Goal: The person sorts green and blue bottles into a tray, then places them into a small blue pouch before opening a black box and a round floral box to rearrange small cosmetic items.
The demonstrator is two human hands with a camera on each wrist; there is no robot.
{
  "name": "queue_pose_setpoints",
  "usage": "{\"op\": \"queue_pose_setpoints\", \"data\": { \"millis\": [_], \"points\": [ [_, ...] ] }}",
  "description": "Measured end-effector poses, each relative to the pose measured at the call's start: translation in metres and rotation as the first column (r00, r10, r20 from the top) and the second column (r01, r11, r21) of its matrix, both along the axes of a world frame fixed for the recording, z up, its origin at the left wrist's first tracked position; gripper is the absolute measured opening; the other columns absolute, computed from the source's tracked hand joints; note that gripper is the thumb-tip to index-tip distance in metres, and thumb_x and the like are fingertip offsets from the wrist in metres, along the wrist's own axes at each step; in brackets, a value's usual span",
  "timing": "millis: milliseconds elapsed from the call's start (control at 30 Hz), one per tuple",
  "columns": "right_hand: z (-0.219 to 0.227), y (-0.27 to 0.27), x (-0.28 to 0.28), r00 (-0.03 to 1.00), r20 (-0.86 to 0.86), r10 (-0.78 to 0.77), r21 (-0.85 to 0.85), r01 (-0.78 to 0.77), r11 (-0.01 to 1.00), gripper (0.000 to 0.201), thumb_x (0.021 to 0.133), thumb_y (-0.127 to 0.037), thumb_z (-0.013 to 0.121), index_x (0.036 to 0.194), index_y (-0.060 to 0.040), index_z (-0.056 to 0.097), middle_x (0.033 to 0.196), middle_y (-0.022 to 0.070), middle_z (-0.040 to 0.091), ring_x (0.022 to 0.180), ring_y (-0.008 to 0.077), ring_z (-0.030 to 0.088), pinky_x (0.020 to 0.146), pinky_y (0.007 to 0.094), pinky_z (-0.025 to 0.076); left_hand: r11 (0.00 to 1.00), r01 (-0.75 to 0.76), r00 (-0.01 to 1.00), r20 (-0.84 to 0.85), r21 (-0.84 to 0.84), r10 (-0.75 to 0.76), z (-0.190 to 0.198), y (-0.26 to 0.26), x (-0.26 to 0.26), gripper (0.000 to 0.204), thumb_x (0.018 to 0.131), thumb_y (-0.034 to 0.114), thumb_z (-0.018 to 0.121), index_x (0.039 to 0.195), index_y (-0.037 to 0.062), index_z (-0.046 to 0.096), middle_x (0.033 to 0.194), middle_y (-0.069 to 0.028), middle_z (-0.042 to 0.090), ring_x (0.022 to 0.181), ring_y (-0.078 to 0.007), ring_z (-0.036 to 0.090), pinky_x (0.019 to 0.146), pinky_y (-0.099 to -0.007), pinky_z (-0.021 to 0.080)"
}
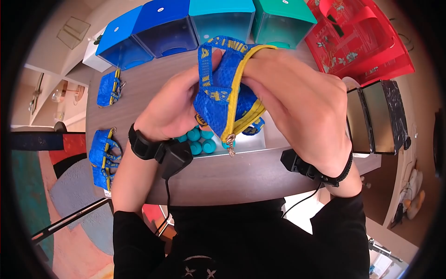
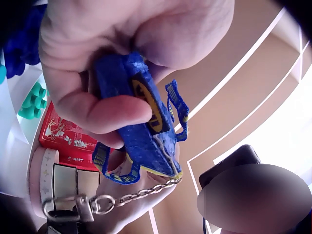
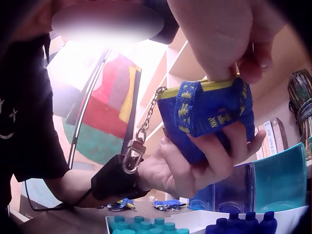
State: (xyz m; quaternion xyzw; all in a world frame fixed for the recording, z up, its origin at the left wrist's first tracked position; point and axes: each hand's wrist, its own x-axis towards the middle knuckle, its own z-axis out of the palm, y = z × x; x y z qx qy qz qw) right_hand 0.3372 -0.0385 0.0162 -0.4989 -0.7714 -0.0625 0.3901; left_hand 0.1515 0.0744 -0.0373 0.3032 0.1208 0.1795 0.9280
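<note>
My left hand [image 1: 169, 109] grips a small blue mini tote pouch [image 1: 213, 111] with a yellow zipper, woven straps and a dark oval label. In the left wrist view, curled fingers wrap the blue pouch [image 2: 139, 141], and a chain with a metal clasp [image 2: 85, 208] hangs from its zipper end. My right hand [image 1: 302, 97] reaches down into the unzipped mouth; its fingertips are hidden inside, so I cannot tell what they hold. Below both hands stands a white tray [image 1: 253, 149] with teal capped bottles [image 1: 197, 143] and dark blue ones [image 3: 243, 225].
More blue pouches [image 1: 108, 88] lie along the table's left side. Blue, turquoise and green drawer boxes [image 1: 222, 28] line the back. A red gift bag [image 1: 357, 46] is at the back right, with dark-edged boxes [image 1: 388, 116] nearer on the right.
</note>
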Motion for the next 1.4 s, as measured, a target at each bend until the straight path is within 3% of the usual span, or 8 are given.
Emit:
{"op": "queue_pose_setpoints", "data": {
  "millis": [367, 433, 467, 633, 733, 800, 933, 1400],
  "points": [
    [-0.003, 0.008, 0.006, 1.000, 0.006, 0.030, 0.077, -0.030, 0.997, 0.020, 0.076, 0.010, 0.073, 0.094, 0.0021, 0.070, 0.091, 0.0114, 0.071, 0.073, 0.0224, 0.068, 0.060, 0.0269, 0.053, 0.997, 0.000, 0.999, 0.034, -0.081, 0.003, -0.002, -0.002, 0.003, 0.045, 0.105, 0.038, 0.049, 0.133, 0.0029, 0.055, 0.120, -0.0101, 0.069, 0.104, -0.0182, 0.069, 0.091, -0.0334, 0.057],
    [0.001, 0.011, 0.008, 0.996, -0.052, 0.075, 0.201, -0.063, 0.978, 0.016, 0.079, 0.008, 0.073, 0.094, 0.0016, 0.072, 0.090, 0.0089, 0.072, 0.072, 0.0160, 0.067, 0.056, 0.0235, 0.050, 0.993, 0.043, 0.993, 0.112, -0.111, -0.030, -0.001, 0.002, 0.001, 0.047, 0.105, 0.039, 0.047, 0.134, 0.0028, 0.053, 0.121, -0.0120, 0.068, 0.105, -0.0196, 0.069, 0.090, -0.0348, 0.058],
    [0.005, 0.011, 0.010, 0.996, -0.072, 0.044, 0.248, -0.025, 0.968, 0.013, 0.082, 0.005, 0.074, 0.094, 0.0012, 0.073, 0.088, 0.0052, 0.073, 0.067, 0.0090, 0.063, 0.052, 0.0198, 0.043, 0.990, 0.064, 0.991, 0.126, -0.129, -0.047, -0.004, 0.007, -0.001, 0.049, 0.105, 0.040, 0.046, 0.137, 0.0030, 0.051, 0.126, -0.0137, 0.066, 0.106, -0.0232, 0.069, 0.088, -0.0354, 0.059],
    [0.019, 0.005, 0.018, 0.961, -0.113, -0.252, 0.217, 0.271, 0.938, 0.008, 0.087, -0.001, 0.074, 0.094, 0.0006, 0.073, 0.084, -0.0020, 0.070, 0.063, 0.0018, 0.054, 0.053, 0.0174, 0.034, 0.953, 0.134, 0.958, 0.281, -0.271, -0.055, -0.013, 0.022, -0.010, 0.052, 0.105, 0.040, 0.046, 0.142, 0.0042, 0.045, 0.134, -0.0169, 0.060, 0.113, -0.0294, 0.065, 0.085, -0.0373, 0.059],
    [0.017, 0.009, 0.040, 0.968, -0.122, -0.221, 0.090, 0.232, 0.968, 0.009, 0.085, -0.003, 0.074, 0.094, -0.0006, 0.073, 0.082, 0.0007, 0.070, 0.064, 0.0059, 0.056, 0.056, 0.0207, 0.039, 0.981, 0.074, 0.952, 0.306, -0.180, -0.016, -0.015, 0.028, -0.014, 0.050, 0.105, 0.037, 0.044, 0.141, 0.0023, 0.046, 0.130, -0.0173, 0.060, 0.110, -0.0302, 0.062, 0.079, -0.0370, 0.059],
    [0.012, 0.011, 0.051, 0.963, 0.151, -0.222, -0.138, 0.243, 0.960, 0.014, 0.078, -0.003, 0.075, 0.091, -0.0027, 0.070, 0.085, 0.0123, 0.071, 0.075, 0.0308, 0.069, 0.064, 0.0381, 0.054, 0.983, 0.033, 0.959, 0.282, -0.183, 0.021, -0.012, 0.029, -0.017, 0.049, 0.105, 0.036, 0.043, 0.140, 0.0017, 0.047, 0.129, -0.0174, 0.060, 0.109, -0.0298, 0.062, 0.076, -0.0358, 0.058],
    [-0.010, 0.013, 0.060, 0.931, 0.360, -0.067, -0.514, 0.257, 0.818, 0.021, 0.077, -0.004, 0.075, 0.097, -0.0012, 0.068, 0.089, 0.0188, 0.069, 0.091, 0.0377, 0.066, 0.077, 0.0459, 0.053, 0.981, -0.020, 0.973, 0.221, -0.194, 0.064, -0.008, 0.026, -0.017, 0.047, 0.105, 0.034, 0.042, 0.137, 0.0003, 0.049, 0.126, -0.0172, 0.060, 0.105, -0.0296, 0.062, 0.069, -0.0338, 0.056],
    [-0.036, 0.025, 0.059, 0.916, 0.399, -0.047, -0.430, 0.232, 0.873, 0.019, 0.073, 0.001, 0.073, 0.092, 0.0011, 0.069, 0.083, 0.0192, 0.067, 0.089, 0.0392, 0.066, 0.076, 0.0446, 0.054, 0.982, 0.001, 0.973, 0.227, -0.191, 0.044, -0.013, 0.030, -0.016, 0.047, 0.106, 0.033, 0.038, 0.137, 0.0002, 0.048, 0.126, -0.0180, 0.060, 0.105, -0.0303, 0.062, 0.070, -0.0364, 0.055]
  ]
}}
